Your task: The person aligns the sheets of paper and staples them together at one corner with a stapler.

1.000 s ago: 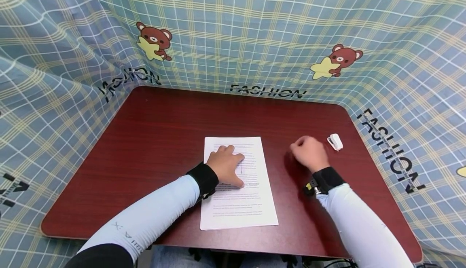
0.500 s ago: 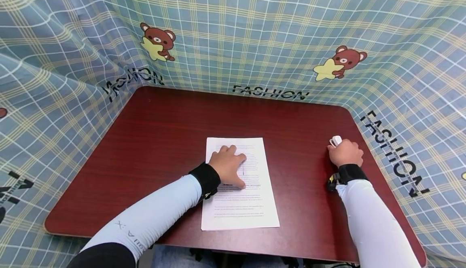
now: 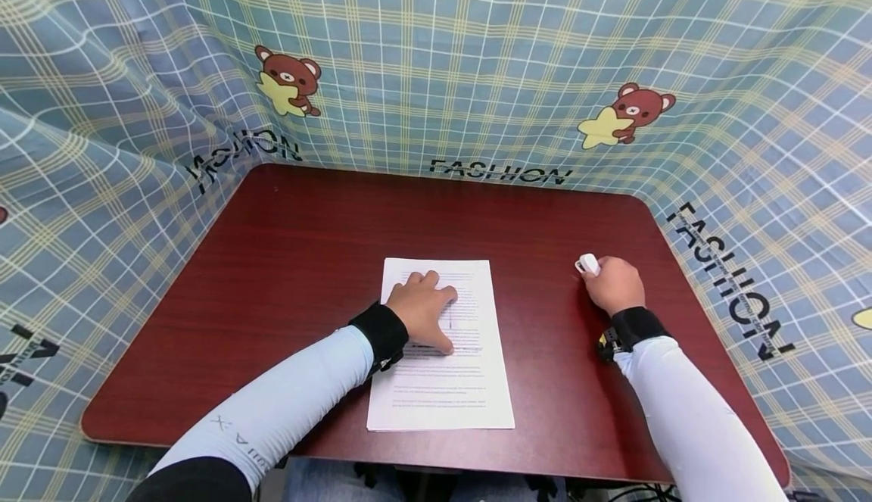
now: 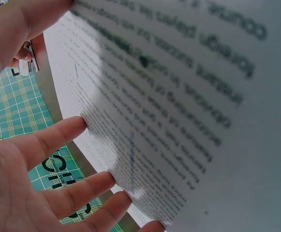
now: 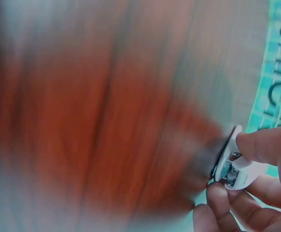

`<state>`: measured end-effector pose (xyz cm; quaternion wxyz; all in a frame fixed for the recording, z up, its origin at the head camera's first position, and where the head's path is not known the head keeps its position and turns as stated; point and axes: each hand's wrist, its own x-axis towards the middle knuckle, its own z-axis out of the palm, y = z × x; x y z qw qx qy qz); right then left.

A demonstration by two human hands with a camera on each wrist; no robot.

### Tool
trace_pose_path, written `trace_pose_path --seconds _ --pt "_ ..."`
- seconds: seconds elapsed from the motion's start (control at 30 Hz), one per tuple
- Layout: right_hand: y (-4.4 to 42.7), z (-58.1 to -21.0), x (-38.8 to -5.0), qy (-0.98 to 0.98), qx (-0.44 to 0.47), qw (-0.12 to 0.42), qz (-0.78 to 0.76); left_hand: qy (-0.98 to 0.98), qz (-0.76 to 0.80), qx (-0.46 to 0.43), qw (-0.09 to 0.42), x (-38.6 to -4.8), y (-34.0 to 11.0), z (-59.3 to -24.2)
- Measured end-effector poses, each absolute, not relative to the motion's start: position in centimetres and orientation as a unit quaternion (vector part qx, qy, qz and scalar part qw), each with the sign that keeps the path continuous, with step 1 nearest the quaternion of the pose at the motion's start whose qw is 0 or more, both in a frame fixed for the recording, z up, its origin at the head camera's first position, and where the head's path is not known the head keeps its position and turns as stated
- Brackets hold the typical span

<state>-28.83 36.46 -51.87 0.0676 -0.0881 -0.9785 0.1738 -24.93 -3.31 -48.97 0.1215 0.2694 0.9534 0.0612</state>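
Observation:
A stack of printed paper (image 3: pixel 470 381) lies near the front middle of the table. On its upper left part rests my left hand (image 3: pixel 420 311), fingers spread and fingertips (image 4: pixel 77 123) touching the printed sheet. My right hand (image 3: pixel 615 284) is to the right of the paper and holds a small white stapler (image 5: pixel 234 166). Thumb and fingers pinch it in the right wrist view, where some of its metal inside shows. From the head view, only the stapler's front end pokes out past the hand.
The dark red table (image 3: pixel 327 222) has rounded corners. Blue plaid cloth (image 3: pixel 436 70) printed with bears and lettering hangs behind and along both sides. Below the front edge the person's legs (image 3: pixel 341 481) and some black cables (image 3: pixel 643 493) show.
My right hand went right to the stapler, took hold of it, and has moved back left with it. The left hand has stayed on the paper.

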Motion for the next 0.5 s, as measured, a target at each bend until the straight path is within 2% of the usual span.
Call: trace_pose_path --seconds 0.5 --pt "30.3 -51.5 -27.7 -0.986 0.018 0.044 0.157 0.951 0.091 0.263 0.132 -25.9 -3.4 -48.3"
